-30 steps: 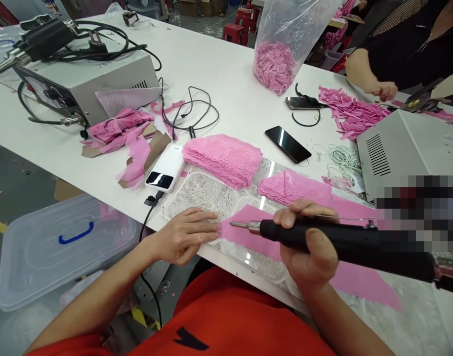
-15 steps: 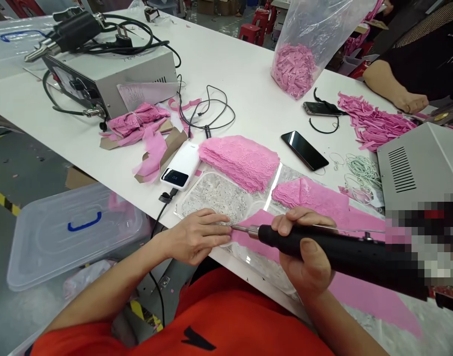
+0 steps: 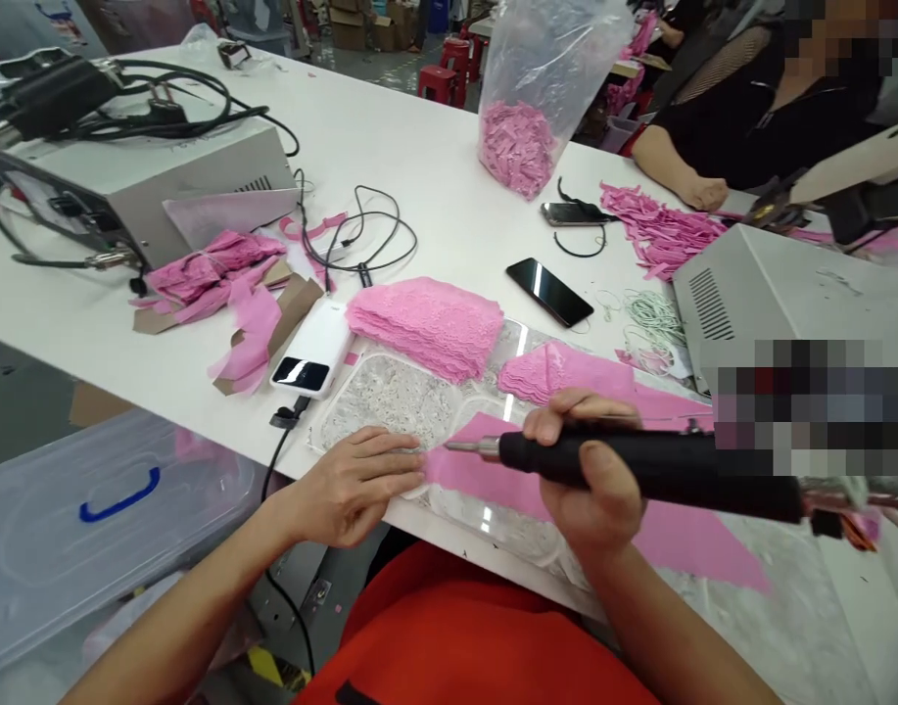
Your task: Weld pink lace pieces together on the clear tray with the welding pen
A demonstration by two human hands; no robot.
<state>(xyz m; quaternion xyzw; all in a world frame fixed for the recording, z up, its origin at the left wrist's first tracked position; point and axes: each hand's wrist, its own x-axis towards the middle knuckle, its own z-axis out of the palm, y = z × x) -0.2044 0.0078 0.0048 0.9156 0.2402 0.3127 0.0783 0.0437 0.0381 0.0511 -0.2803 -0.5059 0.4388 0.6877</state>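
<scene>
My left hand [image 3: 360, 485] lies flat with fingers stretched out, its fingertips at the left end of a pink fabric piece [image 3: 467, 470]. In my right hand [image 3: 595, 480] is a black handheld welder [image 3: 676, 465] with a thin metal tip, held level. The tip points left and sits over the fabric, a short gap from my left fingertips; whether it touches the cloth I cannot tell. The fabric runs under the tool and right hand over a clear plastic-covered surface. Beyond it are a thick stack of pink lace pieces [image 3: 426, 323] and a smaller pink lace stack [image 3: 547, 372].
A white power bank [image 3: 312, 348] with cables stands left of the lace. Grey machine boxes [image 3: 191, 186] flank both sides. Further back are a black phone [image 3: 549, 292], a bag of pink strips [image 3: 518, 147] and a co-worker's arm [image 3: 680, 171]. A lidded plastic bin [image 3: 118, 548] stands at lower left.
My view has turned right, so the table things appear further left. The welder's tip, earlier at my left fingertips, is now slightly apart from them.
</scene>
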